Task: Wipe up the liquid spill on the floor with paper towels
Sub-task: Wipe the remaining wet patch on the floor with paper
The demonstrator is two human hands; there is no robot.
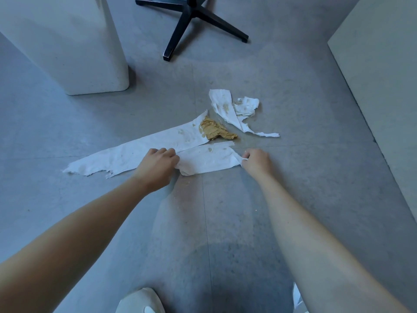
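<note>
A white paper towel sheet lies flat on the grey floor between my hands. My left hand pinches its left end and my right hand pinches its right corner. Behind it a long torn towel strip stretches to the left, with a brown soaked wad at its right end. Further back lies a crumpled, stained towel piece. Faint wet streaks mark the floor around the wad.
A white rounded pedestal stands at back left. A black star-shaped chair base is at the back middle. A pale panel runs along the right. My light shoes show at the bottom edge.
</note>
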